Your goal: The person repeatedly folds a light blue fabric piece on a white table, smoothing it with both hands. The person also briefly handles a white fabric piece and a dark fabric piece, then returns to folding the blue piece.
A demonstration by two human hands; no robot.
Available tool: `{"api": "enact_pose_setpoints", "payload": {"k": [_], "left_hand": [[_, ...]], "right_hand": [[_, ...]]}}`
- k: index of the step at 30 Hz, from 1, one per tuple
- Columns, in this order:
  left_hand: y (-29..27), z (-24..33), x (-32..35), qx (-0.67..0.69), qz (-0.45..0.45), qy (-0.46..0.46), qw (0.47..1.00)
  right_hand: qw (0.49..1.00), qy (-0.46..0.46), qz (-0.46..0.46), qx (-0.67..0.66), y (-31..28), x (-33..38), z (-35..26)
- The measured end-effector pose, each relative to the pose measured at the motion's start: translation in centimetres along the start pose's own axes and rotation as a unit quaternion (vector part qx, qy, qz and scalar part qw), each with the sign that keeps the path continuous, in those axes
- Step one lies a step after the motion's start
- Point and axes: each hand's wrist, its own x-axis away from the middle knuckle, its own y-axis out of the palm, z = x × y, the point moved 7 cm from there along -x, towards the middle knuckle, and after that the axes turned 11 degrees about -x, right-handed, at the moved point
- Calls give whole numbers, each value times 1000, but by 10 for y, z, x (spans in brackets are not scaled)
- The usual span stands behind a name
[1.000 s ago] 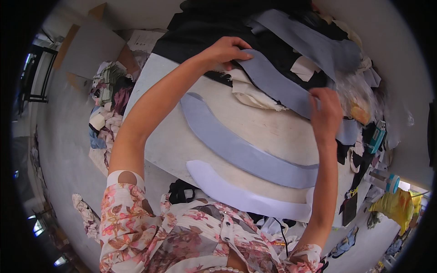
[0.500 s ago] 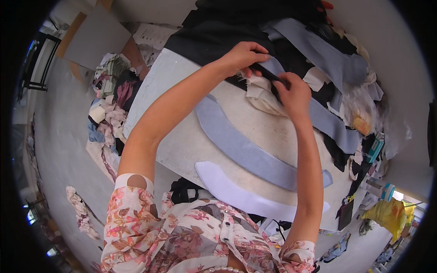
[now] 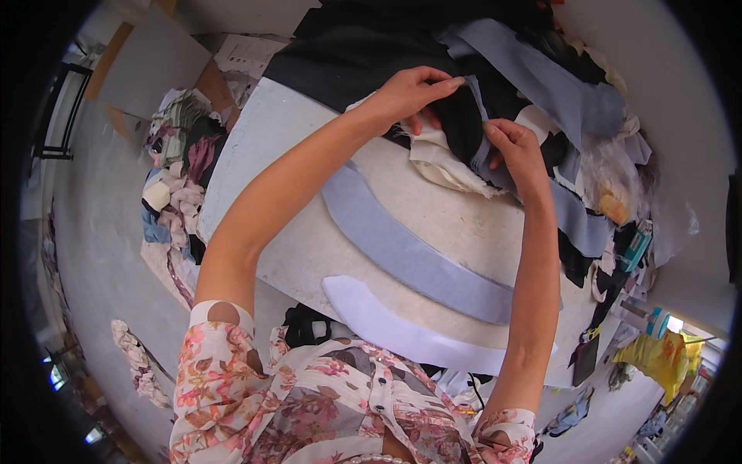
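On the table, far edge:
Left hand: pinching black cloth.
Right hand: gripping the same cloth, fingers closed.

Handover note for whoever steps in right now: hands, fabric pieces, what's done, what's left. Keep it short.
Left hand: fingers pinched on the top edge of a black fabric piece at the far side of the white table.
Right hand: gripping a grey-blue strip beside that black piece.
Laid flat nearer the body: a curved grey-blue strip and a curved white piece.
Left: the heap of dark and grey cloth behind the hands looks unsorted.
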Motion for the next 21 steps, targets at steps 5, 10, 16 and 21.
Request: {"api": "enact_pose_setpoints", "payload": {"k": [5, 10, 16, 21], "left_hand": [[6, 4, 1, -58, 28, 12, 998], [8, 4, 0, -110, 26, 5, 994], [8, -1, 1, -26, 19, -38, 999], [7, -8, -2, 2, 25, -45, 999]], "right_hand": [[1000, 10, -3, -6, 0, 2, -1], [999, 34, -15, 7, -1, 2, 0], [998, 34, -25, -44, -5, 2, 2], [995, 16, -32, -96, -10, 3, 5]]}}
